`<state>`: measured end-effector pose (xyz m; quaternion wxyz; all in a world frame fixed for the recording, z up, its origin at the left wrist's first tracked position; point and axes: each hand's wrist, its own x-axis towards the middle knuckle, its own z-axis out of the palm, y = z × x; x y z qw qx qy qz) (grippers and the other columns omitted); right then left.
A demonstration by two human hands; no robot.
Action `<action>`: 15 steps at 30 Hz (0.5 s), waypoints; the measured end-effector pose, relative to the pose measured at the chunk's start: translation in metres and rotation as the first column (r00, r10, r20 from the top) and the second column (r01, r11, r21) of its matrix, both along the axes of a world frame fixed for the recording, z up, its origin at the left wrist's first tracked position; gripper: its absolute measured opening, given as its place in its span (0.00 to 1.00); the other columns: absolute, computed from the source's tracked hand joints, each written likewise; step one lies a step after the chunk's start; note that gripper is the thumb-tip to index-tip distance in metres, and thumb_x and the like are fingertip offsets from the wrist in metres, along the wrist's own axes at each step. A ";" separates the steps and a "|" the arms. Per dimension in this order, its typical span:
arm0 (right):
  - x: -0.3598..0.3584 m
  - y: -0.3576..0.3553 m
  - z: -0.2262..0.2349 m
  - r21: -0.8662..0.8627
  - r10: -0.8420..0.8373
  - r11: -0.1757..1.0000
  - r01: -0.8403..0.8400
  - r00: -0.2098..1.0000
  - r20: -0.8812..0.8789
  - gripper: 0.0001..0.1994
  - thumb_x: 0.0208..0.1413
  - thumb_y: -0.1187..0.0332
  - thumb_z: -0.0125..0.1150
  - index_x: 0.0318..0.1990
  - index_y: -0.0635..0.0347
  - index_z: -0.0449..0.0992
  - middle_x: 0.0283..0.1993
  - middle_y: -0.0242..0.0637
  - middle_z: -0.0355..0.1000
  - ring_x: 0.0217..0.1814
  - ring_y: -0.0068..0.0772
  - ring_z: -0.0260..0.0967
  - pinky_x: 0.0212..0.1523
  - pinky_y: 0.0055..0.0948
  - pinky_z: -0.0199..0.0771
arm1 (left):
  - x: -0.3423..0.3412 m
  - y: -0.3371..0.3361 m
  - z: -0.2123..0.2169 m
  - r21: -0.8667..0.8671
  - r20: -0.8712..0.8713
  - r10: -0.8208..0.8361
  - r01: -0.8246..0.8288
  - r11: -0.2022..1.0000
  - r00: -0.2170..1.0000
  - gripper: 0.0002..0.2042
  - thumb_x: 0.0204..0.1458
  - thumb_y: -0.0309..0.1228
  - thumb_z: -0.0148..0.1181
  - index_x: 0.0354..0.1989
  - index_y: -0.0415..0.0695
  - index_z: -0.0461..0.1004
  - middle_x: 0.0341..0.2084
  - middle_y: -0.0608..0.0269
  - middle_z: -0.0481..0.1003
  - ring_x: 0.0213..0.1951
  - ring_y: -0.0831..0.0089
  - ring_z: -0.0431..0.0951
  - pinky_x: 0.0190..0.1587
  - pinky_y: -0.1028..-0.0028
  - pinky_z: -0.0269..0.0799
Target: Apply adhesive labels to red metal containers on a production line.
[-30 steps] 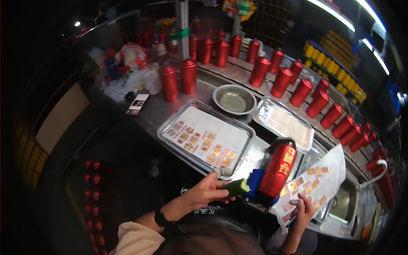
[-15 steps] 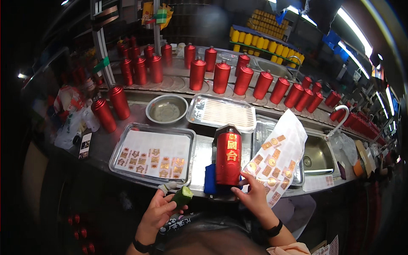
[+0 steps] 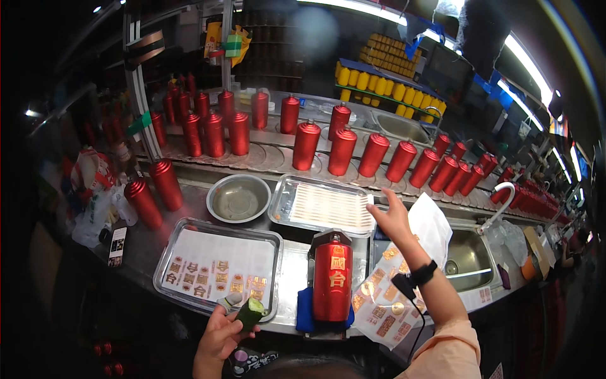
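My left hand (image 3: 218, 336), with a white cover on one finger, grips a cut piece of cucumber (image 3: 250, 316) whose pale end points up. Over the right end of a metal tray (image 3: 275, 213) with thin pale strips, my right hand (image 3: 392, 220) is raised, thumb and fingers apart and holding nothing. Between my arms a red bottle (image 3: 331, 278) with gold characters rests in a dark holder beside a blue cloth (image 3: 305, 309). Under my right forearm lies a white sheet of gold stickers (image 3: 396, 311). A left tray (image 3: 278, 271) carries a sheet with gold cut-out stickers (image 3: 201, 278).
A metal bowl (image 3: 238, 198) stands behind the left tray. Several red bottles (image 3: 307, 145) line the conveyor at the back; a pair stands at the left (image 3: 166, 184). Rightward are a sink (image 3: 466, 259) and faucet (image 3: 504, 188). A phone (image 3: 117, 245) lies far left.
My right hand has left the bottle's lower side and moved up and away, to the strips tray. My left hand still holds the cucumber. The whole view has shifted slightly.
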<state>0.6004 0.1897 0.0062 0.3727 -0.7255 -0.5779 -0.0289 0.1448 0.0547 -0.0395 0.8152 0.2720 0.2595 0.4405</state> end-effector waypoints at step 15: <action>-0.009 0.253 0.022 -0.121 0.044 0.993 -0.019 0.978 0.206 0.51 0.42 0.42 0.69 0.64 0.74 0.55 0.54 0.64 0.69 0.59 0.61 0.66 0.56 0.46 0.69 | -0.033 0.020 -0.001 -0.049 0.001 0.115 -0.115 0.992 0.993 0.35 0.55 0.22 0.58 0.68 0.42 0.44 0.52 0.42 0.70 0.45 0.55 0.78 0.44 0.65 0.74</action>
